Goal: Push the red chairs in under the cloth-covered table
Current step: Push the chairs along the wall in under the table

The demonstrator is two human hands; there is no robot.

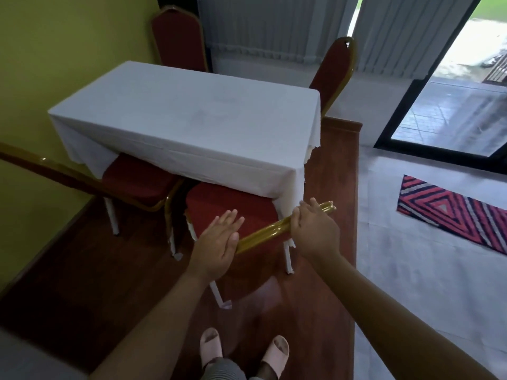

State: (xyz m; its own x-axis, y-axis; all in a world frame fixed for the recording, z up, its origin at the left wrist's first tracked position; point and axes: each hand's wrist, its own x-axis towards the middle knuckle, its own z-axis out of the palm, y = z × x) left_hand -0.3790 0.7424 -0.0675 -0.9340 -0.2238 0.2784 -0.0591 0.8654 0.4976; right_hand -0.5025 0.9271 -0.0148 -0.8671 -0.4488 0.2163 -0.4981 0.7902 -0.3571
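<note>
A table under a white cloth (178, 119) stands in the middle. The nearest red chair (227, 207) with a gold frame faces the table's near side, its seat partly under the cloth edge. My right hand (312, 231) grips the gold top rail of its backrest. My left hand (219, 242) is flat, fingers spread, against the left end of that rail. A second red chair (137, 179) sits to its left, seat partly under the cloth. Two more red chairs stand at the far end (178, 39) and the far right side (332, 69).
A yellow wall (55, 50) runs along the left. The table stands on a raised brown wooden platform (334, 174) with an edge on the right. A red patterned mat (452, 212) lies on the pale floor. An open glass door (444, 105) is at the far right.
</note>
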